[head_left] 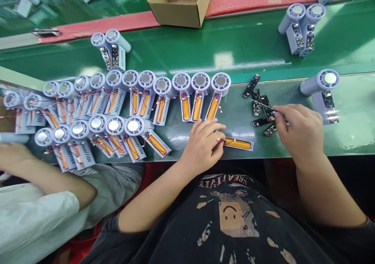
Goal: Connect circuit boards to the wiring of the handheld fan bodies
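Observation:
My left hand [203,145] is closed on the near end of an opened handheld fan [238,143] at the table's front edge. Its handle points right and shows an orange battery; my fingers hide the other end. A small white wire plug shows by the thumb and fingertips. My right hand [303,133] grips metal tweezers [263,105], pointing left over a loose pile of small black circuit boards [267,107]. The tweezer tips are over the boards; whether they touch one I cannot tell.
Several opened fans [200,94] with orange batteries stand in rows on the left. Fans with boards fitted stand at right [325,96], back right [300,29] and back left [113,49]. A cardboard box [181,14] sits behind. A co-worker's arm [43,170] is at left.

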